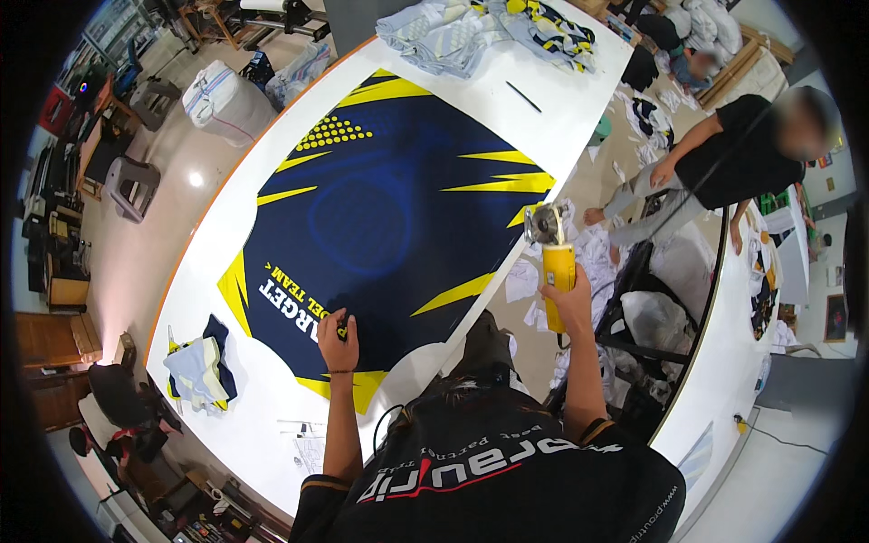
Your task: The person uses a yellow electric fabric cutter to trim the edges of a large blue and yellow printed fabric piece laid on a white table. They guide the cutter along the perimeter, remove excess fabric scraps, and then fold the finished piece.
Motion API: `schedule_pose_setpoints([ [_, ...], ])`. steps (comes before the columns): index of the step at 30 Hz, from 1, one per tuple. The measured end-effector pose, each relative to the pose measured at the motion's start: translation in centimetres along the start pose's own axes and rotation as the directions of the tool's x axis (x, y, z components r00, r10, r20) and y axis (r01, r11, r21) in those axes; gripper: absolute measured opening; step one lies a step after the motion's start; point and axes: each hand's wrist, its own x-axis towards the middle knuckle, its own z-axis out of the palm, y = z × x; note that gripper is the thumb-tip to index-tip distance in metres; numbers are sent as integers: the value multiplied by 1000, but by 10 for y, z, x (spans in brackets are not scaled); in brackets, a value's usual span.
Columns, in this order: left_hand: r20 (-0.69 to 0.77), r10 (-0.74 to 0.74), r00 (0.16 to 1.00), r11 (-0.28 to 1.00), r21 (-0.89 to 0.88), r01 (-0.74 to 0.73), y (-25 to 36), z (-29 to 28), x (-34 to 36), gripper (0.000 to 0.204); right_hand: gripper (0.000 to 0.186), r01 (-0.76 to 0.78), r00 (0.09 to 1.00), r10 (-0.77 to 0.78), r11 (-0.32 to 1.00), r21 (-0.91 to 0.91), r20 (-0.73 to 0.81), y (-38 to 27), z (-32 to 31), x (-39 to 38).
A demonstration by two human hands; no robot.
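Note:
A navy printed fabric panel with yellow flashes, dots and lettering lies on a long white table. My left hand rests over its lower-left part, fingers curled around something dark and small that I cannot make out. My right hand grips a yellow electric rotary cloth cutter, held beside the table's right edge with its round blade head near the panel's right tip. A slim dark stick lies on the table above the panel.
Folded fabric piles occupy the far table; more pieces lie lower left. Another person stands right, beside white scraps on the floor and a second white table. Stools and a white sack stand left.

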Motion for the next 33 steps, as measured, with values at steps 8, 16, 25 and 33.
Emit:
schedule_pose_setpoints([
  [8,-172,-15,985,973,225,54,28,32,-1,57,58,-67,991,85,984,-167,100,20,-52,29],
  [16,-203,-199,959,859,434,271,78,87,25,79,64,95,956,-8,955,-282,294,21,-91,147],
  [25,-381,-359,852,811,324,487,130,140,22,81,67,464,784,-237,838,-288,574,-45,-91,312],
  [33,-477,-390,788,767,306,565,156,175,34,82,70,749,520,-377,633,-196,767,-173,-28,447],
])
